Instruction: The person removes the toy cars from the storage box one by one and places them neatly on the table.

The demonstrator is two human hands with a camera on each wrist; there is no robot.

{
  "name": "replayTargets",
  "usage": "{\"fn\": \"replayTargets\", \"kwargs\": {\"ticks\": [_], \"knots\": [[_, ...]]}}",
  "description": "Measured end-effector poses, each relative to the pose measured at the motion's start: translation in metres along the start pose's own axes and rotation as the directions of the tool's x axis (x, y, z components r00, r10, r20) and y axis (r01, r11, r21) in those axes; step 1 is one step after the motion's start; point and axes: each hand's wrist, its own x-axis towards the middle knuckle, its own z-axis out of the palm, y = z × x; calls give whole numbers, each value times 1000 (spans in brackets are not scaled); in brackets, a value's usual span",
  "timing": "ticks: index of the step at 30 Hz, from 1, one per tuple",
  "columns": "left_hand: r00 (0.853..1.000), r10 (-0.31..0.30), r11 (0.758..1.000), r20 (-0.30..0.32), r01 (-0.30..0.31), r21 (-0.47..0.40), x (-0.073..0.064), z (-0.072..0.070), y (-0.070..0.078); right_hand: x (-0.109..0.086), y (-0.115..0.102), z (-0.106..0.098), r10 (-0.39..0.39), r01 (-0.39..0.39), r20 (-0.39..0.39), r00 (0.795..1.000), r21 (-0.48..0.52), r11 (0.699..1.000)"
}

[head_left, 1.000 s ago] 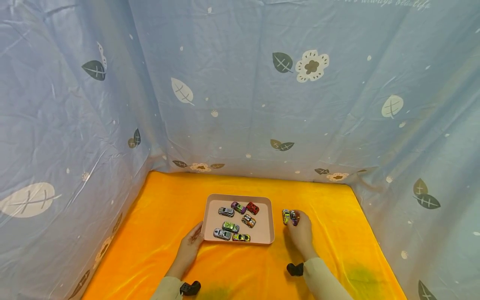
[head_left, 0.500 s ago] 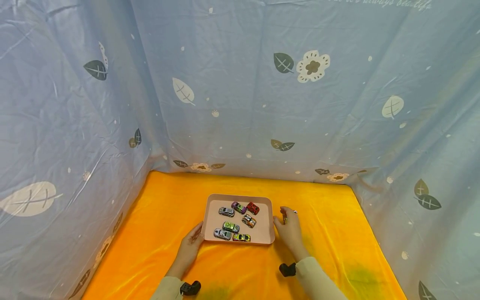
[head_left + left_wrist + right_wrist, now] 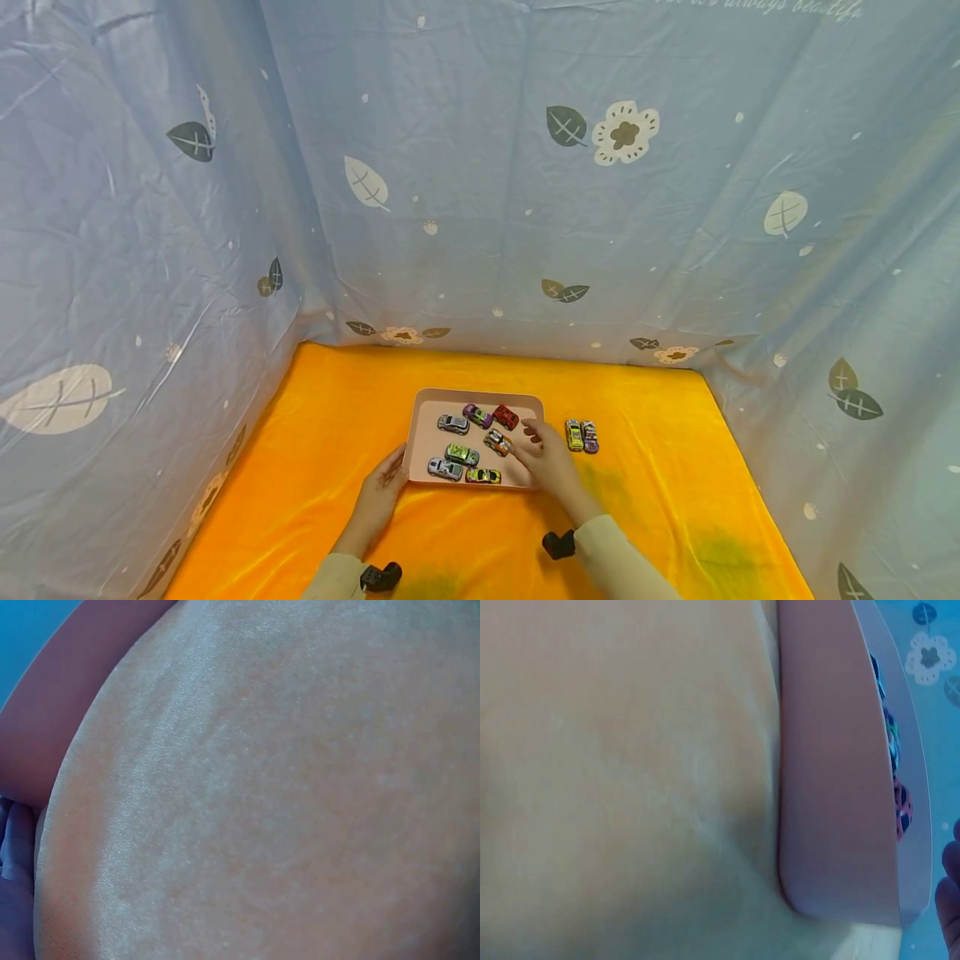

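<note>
A shallow pink tray holds several small toy cars. At its near left corner my left hand grips the edge; the left wrist view catches the fingers at the tray wall. My right hand hovers over the tray's right side with fingers spread and nothing held. Nearest to its fingertips is an orange and white toy car. Behind that car is a red toy car. Green, grey, purple and yellow toy cars lie further left, including a green toy car.
Right of the tray, a yellow toy car and a purple and white toy car stand side by side on the orange cloth. Blue patterned curtains hang behind and at both sides.
My right hand has left the two cars on the cloth and moved left over the tray. Those two cars stay side by side. My left hand and the tray have stayed put.
</note>
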Motion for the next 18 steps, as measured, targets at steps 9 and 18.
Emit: {"fn": "replayTargets", "kwargs": {"ticks": [9,18], "knots": [[1000,7,1000,-3,-7,-15,3,-1,-12,0,0,21,-63,69,159,985,-33,997],[1000,8,1000,-5,-8,-2,5,-1,-12,-1,-1,30,-67,80,222,973,-49,996]]}}
